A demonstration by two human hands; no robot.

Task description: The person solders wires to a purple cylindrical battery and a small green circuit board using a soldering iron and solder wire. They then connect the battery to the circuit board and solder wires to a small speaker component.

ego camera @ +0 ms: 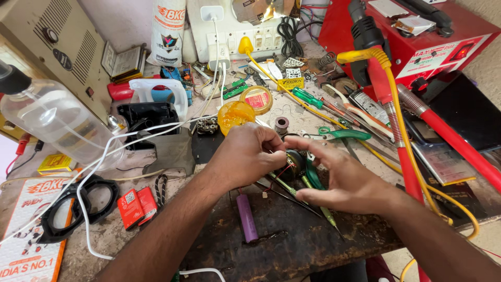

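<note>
The small round black part (295, 163) with thin red leads sat dead centre on the worktop (292, 240), wedged between both hands. Left hand (245, 156) had a closed grip pinching it from its left side; right hand (339, 180) was spread wide, fingers just touching from the right. The purple cylindrical cell (247, 217) lay nearer the left hand, long axis pointing toward me.

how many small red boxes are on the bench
2: both red boxes lie side by side left of the left forearm, beside the black rings. Clutter may hide others.
</note>
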